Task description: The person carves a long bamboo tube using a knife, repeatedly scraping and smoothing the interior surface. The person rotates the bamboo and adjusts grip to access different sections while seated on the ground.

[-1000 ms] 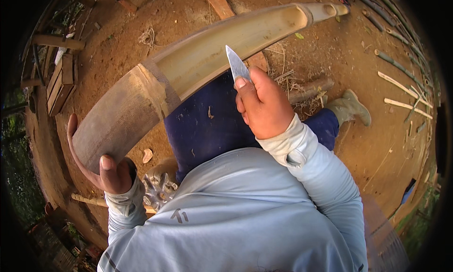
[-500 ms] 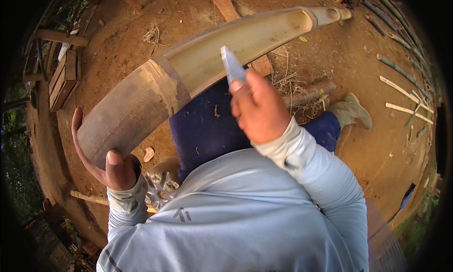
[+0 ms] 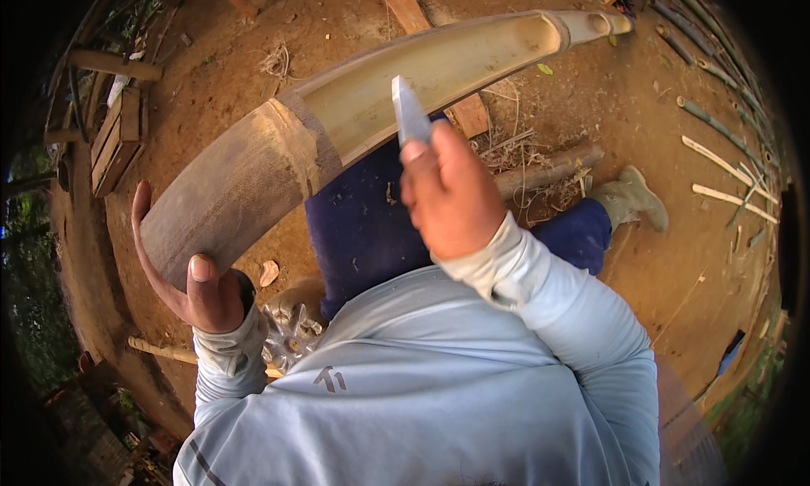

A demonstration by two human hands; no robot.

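Note:
A thick bamboo pole [image 3: 221, 188] lies slanted across my lap, its near left end whole and round. Beyond the node ring its upper side is cut away, baring a pale hollow channel that runs to the far right. My left hand [image 3: 207, 297] clasps the closed left end, thumb on the near side and fingers round the end. In my right hand [image 3: 460, 195] is a knife [image 3: 409, 112] with a short, wide blade, pointing up and away. The blade shows in front of the open channel; whether it touches the bamboo I cannot tell. The handle is hidden in my fist.
Behind my right hand lie a short log [image 3: 553, 170] and dry fibres on the dirt floor. Bamboo poles and pale strips [image 3: 715, 158] are at the right. A wooden box [image 3: 118, 140] stands at the left. A clear plastic bottle [image 3: 289, 341] sits beside my left forearm.
My right hand has shifted slightly left with the knife, drawing its wrist a little closer to my body. The bamboo and my left hand stay nearly where they were.

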